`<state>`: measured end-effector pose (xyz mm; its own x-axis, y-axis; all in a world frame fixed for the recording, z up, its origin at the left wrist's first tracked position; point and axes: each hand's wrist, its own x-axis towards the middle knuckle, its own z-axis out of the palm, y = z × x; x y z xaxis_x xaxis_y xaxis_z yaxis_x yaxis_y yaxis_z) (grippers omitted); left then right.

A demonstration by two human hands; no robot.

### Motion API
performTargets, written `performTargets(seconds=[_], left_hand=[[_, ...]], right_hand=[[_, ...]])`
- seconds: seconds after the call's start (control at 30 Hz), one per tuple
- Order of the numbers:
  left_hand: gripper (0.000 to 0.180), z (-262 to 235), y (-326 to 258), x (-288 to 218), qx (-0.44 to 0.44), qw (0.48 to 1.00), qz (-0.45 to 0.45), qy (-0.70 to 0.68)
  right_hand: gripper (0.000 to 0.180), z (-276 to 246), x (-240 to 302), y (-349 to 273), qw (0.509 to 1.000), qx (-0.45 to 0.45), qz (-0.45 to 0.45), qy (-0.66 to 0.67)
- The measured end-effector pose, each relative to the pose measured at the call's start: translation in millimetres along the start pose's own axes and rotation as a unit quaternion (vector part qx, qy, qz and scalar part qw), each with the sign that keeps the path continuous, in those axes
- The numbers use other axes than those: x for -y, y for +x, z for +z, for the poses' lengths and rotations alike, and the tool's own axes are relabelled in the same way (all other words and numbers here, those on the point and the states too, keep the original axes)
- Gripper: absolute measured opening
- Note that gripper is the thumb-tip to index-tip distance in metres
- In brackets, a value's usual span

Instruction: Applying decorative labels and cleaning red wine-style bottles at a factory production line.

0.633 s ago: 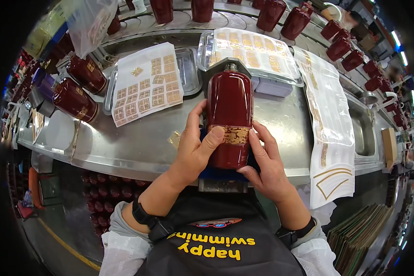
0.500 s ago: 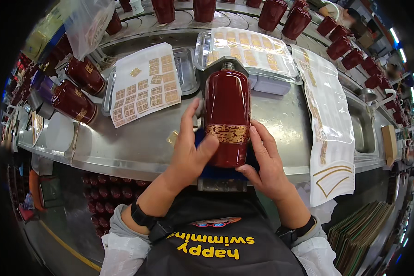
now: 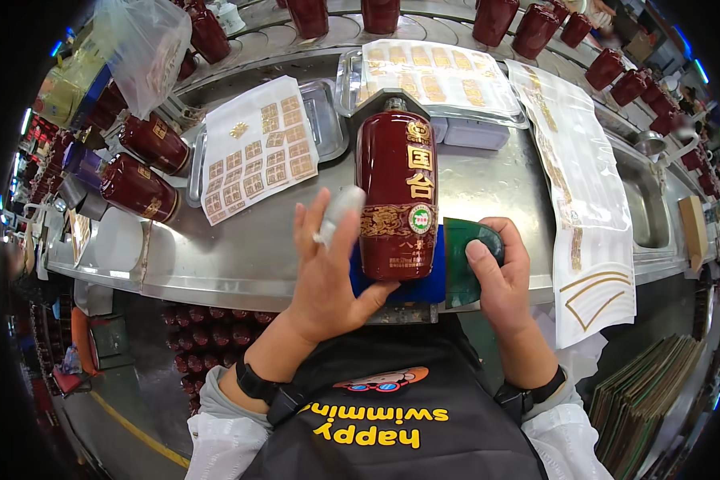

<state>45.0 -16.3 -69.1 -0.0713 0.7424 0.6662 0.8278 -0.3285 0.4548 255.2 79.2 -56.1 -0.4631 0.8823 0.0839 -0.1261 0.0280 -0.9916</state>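
A dark red bottle [image 3: 384, 176] lies in front of me, neck away, with gold characters, a gold patterned band and a round green-and-white emblem facing up. Its neck end sits in a grey holder [image 3: 366, 106], and a blue pad [image 3: 424, 290] shows under its base. Beside the bottle on the left, my left hand [image 3: 324, 276] has its fingers spread, one in a whitish cover. The thumb reaches the bottle's base. On the other side, my right hand [image 3: 504, 272] grips a flat, translucent green scraper [image 3: 459, 260] between thumb and fingers.
Gold sticker sheets lie left [image 3: 256, 164] and on a tray at the back [image 3: 428, 72]. A long white sheet [image 3: 580, 208] overhangs the front edge at right, near a sink [image 3: 644, 208]. More bottles [image 3: 140, 188] lie at left; others stand on the conveyor [image 3: 256, 44] behind.
The bottle has turned, bringing its gold characters and emblem up. My right hand has left it and now holds the green scraper. My left fingers have lifted away from its side.
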Motion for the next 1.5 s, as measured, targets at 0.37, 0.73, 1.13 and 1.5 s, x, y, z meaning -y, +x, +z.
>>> performTargets(seconds=[0.37,0.73,1.13,1.5], left_hand=[[0.054,2,-5,-8,0.024,0.983,0.106,0.147],[0.065,-1,-9,0,0.047,0.986,0.109,0.115],[0.047,1,-16,3,-0.003,0.990,0.112,0.086],[0.037,-15,12,-15,0.120,0.938,0.230,0.228]], right_hand=[[0.022,17,-22,1,1.000,-0.002,0.001,-0.012],[0.025,-4,7,18,0.920,-0.015,-0.292,-0.261],[0.021,8,-3,3,0.996,0.068,-0.051,-0.033],[0.019,-8,-15,5,0.995,-0.035,0.005,0.092]])
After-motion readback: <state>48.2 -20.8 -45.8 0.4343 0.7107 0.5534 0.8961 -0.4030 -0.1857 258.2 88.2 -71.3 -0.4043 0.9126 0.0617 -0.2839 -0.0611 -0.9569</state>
